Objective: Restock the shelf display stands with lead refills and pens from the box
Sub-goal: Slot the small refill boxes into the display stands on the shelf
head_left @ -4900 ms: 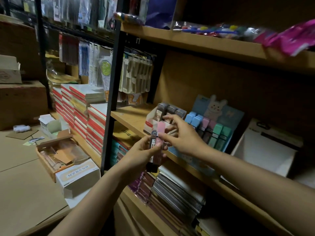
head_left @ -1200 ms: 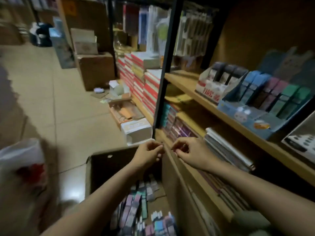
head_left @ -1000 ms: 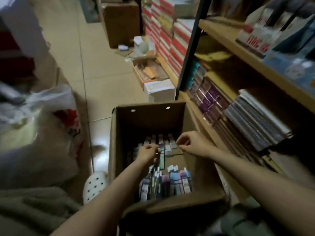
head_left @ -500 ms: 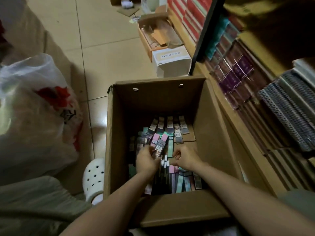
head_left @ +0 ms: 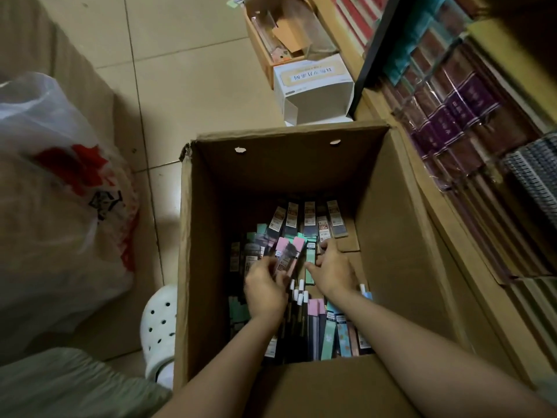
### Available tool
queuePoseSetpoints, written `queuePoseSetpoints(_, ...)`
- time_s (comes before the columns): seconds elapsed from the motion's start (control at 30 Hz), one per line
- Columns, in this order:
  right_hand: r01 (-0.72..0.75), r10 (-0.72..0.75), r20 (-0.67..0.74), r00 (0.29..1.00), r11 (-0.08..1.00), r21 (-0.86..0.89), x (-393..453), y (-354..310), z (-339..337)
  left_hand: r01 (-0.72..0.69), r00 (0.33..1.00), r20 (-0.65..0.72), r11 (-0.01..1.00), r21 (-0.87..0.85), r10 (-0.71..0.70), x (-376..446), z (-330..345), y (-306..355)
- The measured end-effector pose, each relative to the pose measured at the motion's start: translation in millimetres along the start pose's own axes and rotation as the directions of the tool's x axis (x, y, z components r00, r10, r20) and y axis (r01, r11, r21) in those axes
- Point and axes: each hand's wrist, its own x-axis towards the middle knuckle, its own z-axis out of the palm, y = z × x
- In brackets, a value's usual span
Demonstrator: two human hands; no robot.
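An open cardboard box [head_left: 388,212] stands on the floor below me, its bottom covered with several lead refill packs and pens. Both my hands are down inside it. My left hand [head_left: 265,289] is closed around two pink-topped refill packs [head_left: 286,256] that stick up from my fingers. My right hand [head_left: 333,270] rests just to the right, fingers curled on a green refill pack [head_left: 310,260] lying in the box. More packs with white labels [head_left: 309,220] lie at the far end of the box. The shelf display stands are out of view.
A white plastic bag [head_left: 57,206] with red print sits left of the box. A white box [head_left: 313,89] and an open tray of goods [head_left: 286,34] lie beyond it. Low shelves with purple packs [head_left: 452,116] and notebooks run along the right. A white clog [head_left: 158,324] touches the box's left side.
I turned from the shelf down to the box and both hands reached inside. Over the last half second my left hand gathered the pink-topped packs and my right hand moved onto the green one.
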Motion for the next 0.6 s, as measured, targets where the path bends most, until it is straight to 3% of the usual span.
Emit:
queuePoseSetpoints(0.17,-0.147,0.143,0.032,0.989,0.970,0.192,5.4,0.8,2.7,0.221,0.975,0.098,0.935,-0.279,-0.201,-0.4,-3.5,4.5)
queuePoseSetpoints(0.3,-0.247,0.237,0.070,0.969,0.926,0.286,6.3,6.3,-10.4,0.417,0.906,0.281,0.777,-0.472,-0.316,-4.5,-4.3,5.0)
queuePoseSetpoints(0.43,-0.303,0.271,0.136,0.953,0.834,0.461,-3.4,10.6,-22.7,0.402,0.908,0.318,0.783,-0.474,-0.274,0.3,-10.4,6.1)
queuePoseSetpoints(0.5,-0.280,0.179,0.237,0.955,0.813,0.511,-12.9,8.0,-25.6,0.355,0.927,0.292,0.796,-0.490,-0.234,0.0,-13.2,10.3)
queuePoseSetpoints(0.6,-0.138,-0.033,0.351,0.936,0.883,0.449,-27.2,-1.9,-24.1,0.294,0.945,0.289,0.786,-0.544,-0.153,-2.8,-14.7,15.2)
